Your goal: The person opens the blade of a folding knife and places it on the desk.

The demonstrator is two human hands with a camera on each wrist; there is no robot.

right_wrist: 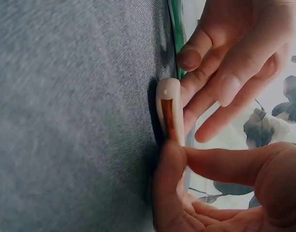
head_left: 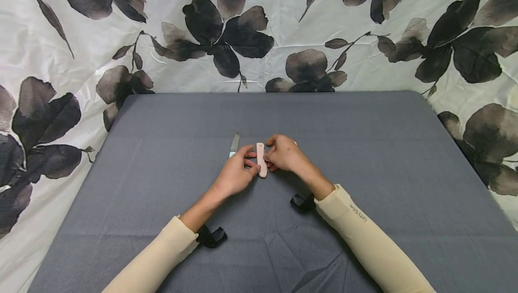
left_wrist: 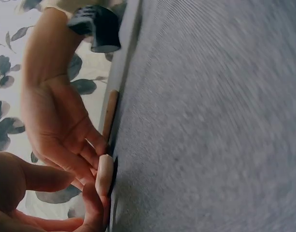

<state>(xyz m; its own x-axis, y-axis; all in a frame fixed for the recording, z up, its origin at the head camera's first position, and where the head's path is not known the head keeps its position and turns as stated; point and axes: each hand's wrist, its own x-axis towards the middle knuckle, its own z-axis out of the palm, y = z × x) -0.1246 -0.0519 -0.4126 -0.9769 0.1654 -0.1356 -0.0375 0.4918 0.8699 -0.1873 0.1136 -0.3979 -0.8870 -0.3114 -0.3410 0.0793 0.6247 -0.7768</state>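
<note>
A pale pink folding knife (head_left: 261, 158) stays low over the grey table, between both hands. In the right wrist view its handle (right_wrist: 168, 89) shows a long slot with an orange-brown strip inside. My left hand (head_left: 236, 174) holds the handle from its left side, the thumb near its close end. My right hand (head_left: 285, 153) pinches the knife along its right side, thumb and forefinger together at the slot. Just beyond my left hand lies another knife (head_left: 235, 141), blade pointing away; its handle is mostly hidden, with a green edge (right_wrist: 176, 21) in the right wrist view.
The grey cloth-covered table (head_left: 364, 126) reaches back to a floral curtain (head_left: 251, 28). A brown stick-like thing (left_wrist: 110, 113) lies past my right hand in the left wrist view. Black wrist mounts (head_left: 212, 237) hang below both cream sleeves (head_left: 356, 225).
</note>
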